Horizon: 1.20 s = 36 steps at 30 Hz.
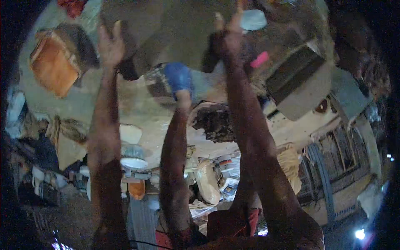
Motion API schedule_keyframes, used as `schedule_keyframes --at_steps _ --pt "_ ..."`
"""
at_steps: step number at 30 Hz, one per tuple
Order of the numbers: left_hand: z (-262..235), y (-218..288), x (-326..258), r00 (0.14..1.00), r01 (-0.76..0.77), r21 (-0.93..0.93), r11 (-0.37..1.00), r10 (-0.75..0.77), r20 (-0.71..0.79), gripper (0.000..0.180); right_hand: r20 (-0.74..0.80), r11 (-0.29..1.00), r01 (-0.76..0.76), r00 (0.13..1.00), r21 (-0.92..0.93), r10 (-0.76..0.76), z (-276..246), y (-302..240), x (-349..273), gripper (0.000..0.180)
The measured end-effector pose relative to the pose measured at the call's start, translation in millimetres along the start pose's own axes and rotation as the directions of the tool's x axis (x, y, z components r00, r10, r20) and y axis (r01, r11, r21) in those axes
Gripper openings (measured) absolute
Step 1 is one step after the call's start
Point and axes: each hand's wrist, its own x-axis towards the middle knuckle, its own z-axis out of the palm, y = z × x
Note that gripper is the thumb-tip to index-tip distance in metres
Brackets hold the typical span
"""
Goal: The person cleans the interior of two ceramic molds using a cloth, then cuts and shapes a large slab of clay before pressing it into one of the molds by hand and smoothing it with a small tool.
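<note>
My left hand (111,48) reaches up the view with thumb and fingers apart, beside the left edge of a wide, dark grey-brown sheet-like surface (166,27). My right hand (230,37) is by that surface's right side, its thumb apart from an extended finger. Both are blurred, and I see nothing gripped in either. Whether they press on the dark surface I cannot tell. Between my forearms, a bare leg ends in a blue shoe (178,77) near the dark surface's lower edge. A pale bluish, rounded flat piece (253,20) lies just right of my right hand.
An orange-brown, box-like piece (54,66) lies at left, below a red cloth-like item (73,6). On the right are a small pink piece (259,59) and a dark-topped block (296,68). A rough dark patch (214,121), a pale tub (133,157) and clutter are lower down.
</note>
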Motion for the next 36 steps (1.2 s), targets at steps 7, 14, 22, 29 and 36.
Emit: schedule_keyframes --at_steps 7,14,22,29,36 --pt "-16 36 -7 0.997 0.081 -0.039 0.996 -0.081 0.009 0.08 -0.036 0.998 -0.057 0.998 0.037 0.058 -46 45 -45 0.067" --pt "-21 70 -81 0.997 -0.016 -0.33 0.944 -0.011 -0.078 0.068 -0.223 0.761 -0.313 0.949 -0.568 0.223 -143 247 -93 0.063" --pt "-24 249 -213 0.775 0.55 -0.238 0.801 -0.383 0.503 0.053 0.496 0.989 -0.077 0.868 0.124 0.006 -159 282 -74 0.035" --pt "32 369 -292 0.514 0.476 -0.319 0.82 0.036 0.857 0.051 -0.262 0.96 -0.155 0.961 -0.235 0.091 -196 139 31 0.037" --pt "58 363 -333 0.499 0.053 -0.37 0.927 0.296 0.815 0.049 -0.188 0.832 -0.237 0.969 -0.501 0.163 -175 95 236 0.027"
